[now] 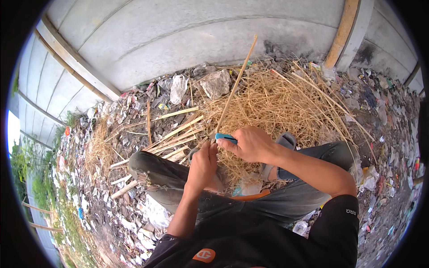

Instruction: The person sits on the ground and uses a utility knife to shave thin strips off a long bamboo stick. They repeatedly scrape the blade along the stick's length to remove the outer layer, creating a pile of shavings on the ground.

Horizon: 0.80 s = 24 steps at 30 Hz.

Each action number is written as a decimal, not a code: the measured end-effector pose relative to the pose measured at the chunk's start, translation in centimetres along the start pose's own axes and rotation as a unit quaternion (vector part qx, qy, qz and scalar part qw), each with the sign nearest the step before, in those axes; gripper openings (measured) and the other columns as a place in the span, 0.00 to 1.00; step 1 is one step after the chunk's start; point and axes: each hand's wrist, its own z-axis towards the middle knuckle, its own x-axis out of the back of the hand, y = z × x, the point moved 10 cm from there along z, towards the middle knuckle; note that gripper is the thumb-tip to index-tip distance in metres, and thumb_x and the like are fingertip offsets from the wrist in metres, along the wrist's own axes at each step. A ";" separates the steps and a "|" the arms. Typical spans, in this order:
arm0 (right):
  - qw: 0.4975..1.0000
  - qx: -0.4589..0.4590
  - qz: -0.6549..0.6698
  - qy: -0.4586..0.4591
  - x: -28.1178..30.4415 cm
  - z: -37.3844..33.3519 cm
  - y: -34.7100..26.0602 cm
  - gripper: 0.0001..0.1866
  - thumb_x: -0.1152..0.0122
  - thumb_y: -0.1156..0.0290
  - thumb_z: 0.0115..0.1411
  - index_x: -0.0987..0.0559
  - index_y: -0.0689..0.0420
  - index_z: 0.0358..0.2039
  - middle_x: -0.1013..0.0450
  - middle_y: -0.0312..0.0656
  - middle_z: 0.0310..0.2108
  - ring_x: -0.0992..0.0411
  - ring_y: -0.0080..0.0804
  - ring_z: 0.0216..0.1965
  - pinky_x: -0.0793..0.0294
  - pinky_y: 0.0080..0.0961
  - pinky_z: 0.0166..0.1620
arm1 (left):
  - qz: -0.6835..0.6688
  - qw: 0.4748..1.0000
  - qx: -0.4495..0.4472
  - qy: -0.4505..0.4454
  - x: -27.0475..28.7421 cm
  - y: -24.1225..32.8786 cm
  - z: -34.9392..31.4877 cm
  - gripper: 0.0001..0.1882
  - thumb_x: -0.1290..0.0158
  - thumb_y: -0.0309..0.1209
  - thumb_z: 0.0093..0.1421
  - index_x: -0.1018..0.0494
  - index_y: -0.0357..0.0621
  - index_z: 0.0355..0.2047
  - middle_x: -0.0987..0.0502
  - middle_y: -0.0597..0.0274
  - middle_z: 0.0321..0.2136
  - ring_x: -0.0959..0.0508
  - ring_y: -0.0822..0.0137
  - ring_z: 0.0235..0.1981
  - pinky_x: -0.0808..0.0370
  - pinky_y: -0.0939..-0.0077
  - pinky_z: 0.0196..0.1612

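Note:
I am squatting on littered ground, knees in dark trousers. My left hand grips the lower end of a long thin bamboo stick that rises up and to the right toward the wall. My right hand holds a blue-handled knife pressed against the stick just above my left hand. Both hands touch each other in front of my knees.
A heap of dry yellow straw lies ahead. Split bamboo strips lie to the left. Plastic bags, stones and scattered litter cover the ground. A grey concrete wall stands behind. An orange-rimmed object lies between my legs.

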 end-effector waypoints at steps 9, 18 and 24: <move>0.953 -0.252 -0.009 0.167 12.1 3.0 19.5 0.41 0.65 0.34 0.73 0.33 0.52 0.12 0.46 0.24 0.10 0.51 0.17 0.10 0.50 0.28 0.14 | 0.075 0.995 0.010 -0.062 -0.9 -1.0 -4.5 0.12 0.51 0.32 0.72 0.31 0.34 0.36 0.25 0.29 0.25 0.23 0.29 0.32 0.28 0.44 0.31; 0.954 -0.180 0.001 0.239 14.6 1.3 16.6 0.43 0.61 0.31 0.71 0.35 0.50 0.08 0.47 0.28 0.07 0.51 0.23 0.08 0.52 0.31 0.15 | 0.055 0.997 0.048 0.014 2.5 -1.6 -3.9 0.14 0.54 0.33 0.74 0.31 0.33 0.35 0.23 0.37 0.22 0.21 0.35 0.27 0.28 0.50 0.28; 0.999 -0.051 0.009 -0.004 2.2 1.1 1.5 0.44 0.57 0.33 0.71 0.26 0.60 0.12 0.35 0.43 0.08 0.31 0.39 0.12 0.31 0.41 0.19 | 0.185 0.981 -0.026 0.044 1.1 -1.4 -0.9 0.10 0.52 0.34 0.72 0.31 0.38 0.38 0.23 0.38 0.19 0.21 0.35 0.24 0.27 0.44 0.26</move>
